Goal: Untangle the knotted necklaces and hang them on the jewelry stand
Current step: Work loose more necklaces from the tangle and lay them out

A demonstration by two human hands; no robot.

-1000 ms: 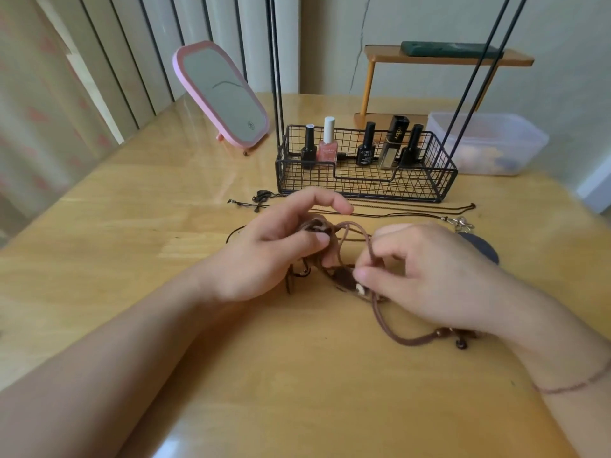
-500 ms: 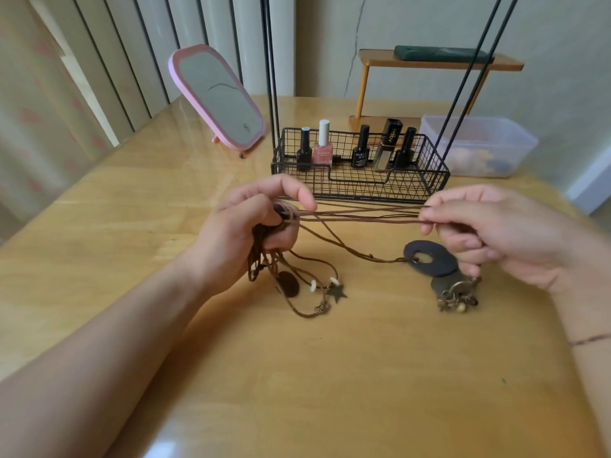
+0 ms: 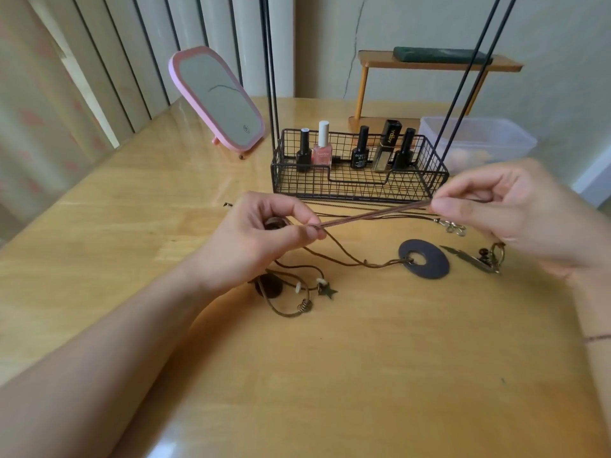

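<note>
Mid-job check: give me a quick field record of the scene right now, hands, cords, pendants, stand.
left hand: pinches brown cords
right hand: pinches the same cords at their other end
cords: stretched taut between the hands, above the table
disc pendant: flat on table, on a slack cord
star charm: on table below left hand
tangle: loose loops under left hand, not yet cleared
stand: wire basket holding polish bottles; no necklace seen hung
mirror: behind, left of stand

The thin black metal rods of the jewelry stand [image 3: 268, 77] run off the top edge. The blurred right hand [image 3: 515, 216] hides the brown cord's end.
</note>
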